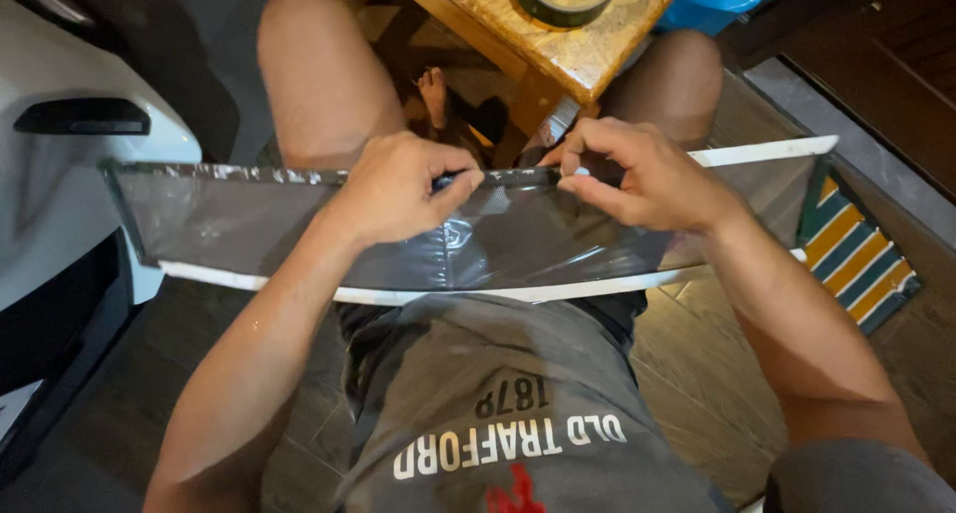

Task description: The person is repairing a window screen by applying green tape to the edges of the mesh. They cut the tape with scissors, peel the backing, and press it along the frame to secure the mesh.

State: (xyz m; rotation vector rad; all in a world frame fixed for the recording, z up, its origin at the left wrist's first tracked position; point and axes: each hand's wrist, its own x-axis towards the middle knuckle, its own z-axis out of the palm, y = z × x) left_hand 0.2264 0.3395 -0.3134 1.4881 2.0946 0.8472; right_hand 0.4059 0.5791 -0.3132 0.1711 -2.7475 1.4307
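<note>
Left hand (398,189) and right hand (637,174) — both closed — pinch the top edge of a long board (249,224) wrapped in dark shiny film, lying across the lap — small wooden table (558,45) beyond.

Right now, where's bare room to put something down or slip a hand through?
Free: the floor tiles between the right forearm and striped mat, and the dark floor left of the left forearm. Crowded: the middle, where left hand and right hand pinch the long panel across the lap, wooden table just beyond.

Dim warm light from above, glare streaks on the dark plastic sheet (478,239), edges slightly blurred.
</note>
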